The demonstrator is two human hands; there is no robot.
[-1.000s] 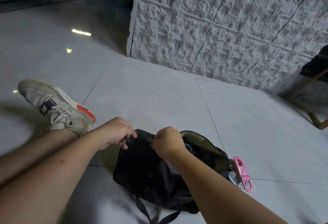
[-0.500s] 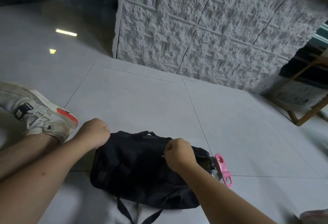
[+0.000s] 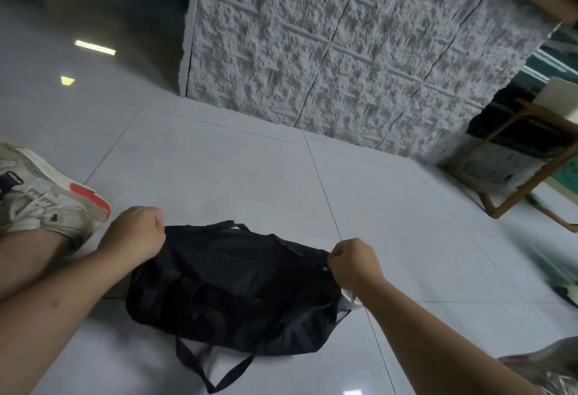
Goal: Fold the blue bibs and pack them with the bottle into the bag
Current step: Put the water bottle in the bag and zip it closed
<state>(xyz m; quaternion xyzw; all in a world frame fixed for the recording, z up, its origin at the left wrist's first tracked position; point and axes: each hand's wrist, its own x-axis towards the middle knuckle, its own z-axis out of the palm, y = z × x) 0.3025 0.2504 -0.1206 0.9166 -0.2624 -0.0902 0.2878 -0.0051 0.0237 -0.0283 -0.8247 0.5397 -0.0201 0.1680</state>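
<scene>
A black fabric bag [image 3: 231, 288] lies on the tiled floor in front of me, its top closed and a strap loop trailing toward me. My left hand [image 3: 133, 233] grips the bag's left end with curled fingers. At the bag's right end my right hand [image 3: 353, 261] pinches a small metal zipper pull. Neither the blue bibs nor the bottle can be seen. A bit of pale material [image 3: 348, 296] pokes out under my right wrist.
My leg and a white sneaker [image 3: 47, 194] with a red patch lie at the left. A textured white wall [image 3: 344, 50] stands behind. A wooden-framed stand [image 3: 513, 175] is at the right. The floor is glossy grey tile.
My right hand has travelled rightward along the top of the bag, and the opening that showed a second ago is now closed. The pink clip at the bag's right end is hidden.
</scene>
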